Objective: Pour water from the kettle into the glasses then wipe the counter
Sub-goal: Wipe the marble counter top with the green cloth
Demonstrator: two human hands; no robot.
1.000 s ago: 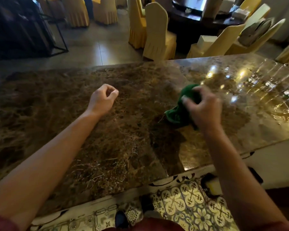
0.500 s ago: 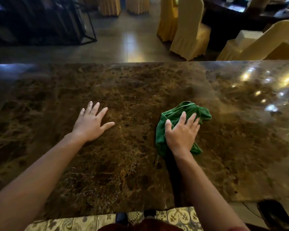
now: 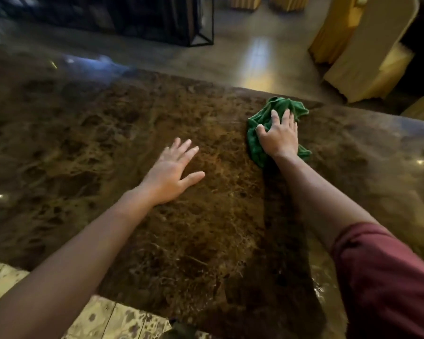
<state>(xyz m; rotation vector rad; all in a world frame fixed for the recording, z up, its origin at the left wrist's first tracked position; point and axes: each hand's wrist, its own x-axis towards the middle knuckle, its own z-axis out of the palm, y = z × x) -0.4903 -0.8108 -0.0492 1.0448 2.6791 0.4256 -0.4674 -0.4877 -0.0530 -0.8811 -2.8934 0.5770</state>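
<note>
Clearly you're in the wiping stage: your right hand [image 3: 278, 139] presses the green cloth [image 3: 274, 111] near the bench's [image 3: 83, 133] far edge, fingers spread; your left hand [image 3: 168, 177] rests flat, splayed. Kettle and glasses are unseen.

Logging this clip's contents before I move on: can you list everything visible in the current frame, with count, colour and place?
counter: one, brown veined marble, fills the middle of the view
cloth: one, green, bunched near the counter's far edge
chairs: at least two, yellow covers, beyond the counter, upper right
rack: one, black metal frame, on the floor, top centre
tiled floor: patterned, bottom left
left hand: flat on the counter, fingers spread
right hand: pressing on the cloth
sleeve: one, dark red, right arm
</note>
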